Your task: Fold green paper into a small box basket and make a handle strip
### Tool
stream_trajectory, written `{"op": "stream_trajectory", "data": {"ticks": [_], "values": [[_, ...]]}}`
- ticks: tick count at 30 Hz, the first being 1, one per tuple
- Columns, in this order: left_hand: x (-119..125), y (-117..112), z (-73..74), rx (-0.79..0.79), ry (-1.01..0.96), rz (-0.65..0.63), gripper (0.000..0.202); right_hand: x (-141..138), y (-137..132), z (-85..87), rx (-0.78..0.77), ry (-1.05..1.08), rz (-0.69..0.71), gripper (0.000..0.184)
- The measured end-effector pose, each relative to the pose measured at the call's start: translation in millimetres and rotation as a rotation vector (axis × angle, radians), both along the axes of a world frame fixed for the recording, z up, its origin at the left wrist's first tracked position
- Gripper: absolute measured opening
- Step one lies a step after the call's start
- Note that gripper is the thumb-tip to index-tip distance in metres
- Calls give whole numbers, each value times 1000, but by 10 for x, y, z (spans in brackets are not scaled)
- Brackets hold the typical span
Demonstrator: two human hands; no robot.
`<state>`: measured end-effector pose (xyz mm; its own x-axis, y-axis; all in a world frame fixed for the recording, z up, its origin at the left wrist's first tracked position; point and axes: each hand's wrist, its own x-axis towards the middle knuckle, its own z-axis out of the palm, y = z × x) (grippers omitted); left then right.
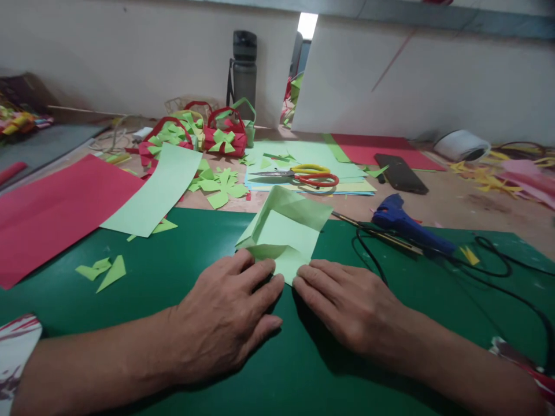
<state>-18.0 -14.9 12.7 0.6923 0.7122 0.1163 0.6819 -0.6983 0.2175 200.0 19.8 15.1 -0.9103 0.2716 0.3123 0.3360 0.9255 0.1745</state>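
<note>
A light green folded paper (286,231), with walls standing up on several sides like a shallow open box, rests on the green mat (191,375). At its near left edge my left hand (236,306) presses the paper with bent fingers, the thumb lower and apart. My right hand (347,300) has its fingers together on the near right corner, the thumb hidden. Behind the folded paper, scissors (303,175) with yellow and red handles lie on a stack of pale paper sheets (273,151).
At left are a red sheet (60,214), a pale green strip (151,193) and green scraps (113,273). Red paper baskets (225,138) and a bottle (245,81) stand behind. On the right lie a blue glue gun (410,225) with a trailing cable and a phone (401,173).
</note>
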Motion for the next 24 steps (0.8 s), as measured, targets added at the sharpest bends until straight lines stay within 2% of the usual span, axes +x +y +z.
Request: {"op": "stream_trajectory", "data": {"ticks": [3, 8, 16, 19, 24], "values": [[4, -5, 36, -32, 38, 27, 37, 1, 32, -4, -54, 51, -30, 30], [2, -4, 33, 39, 18, 1, 35, 0, 52, 1, 43, 36, -3, 28], [4, -15, 19, -5, 59, 6, 32, -65, 71, 28, 74, 63, 21, 30], [10, -17, 5, -11, 64, -18, 36, -76, 71, 7, 6, 99, 42, 29], [-19, -34, -41, 36, 51, -22, 39, -67, 101, -101, -283, 251, -51, 14]]}}
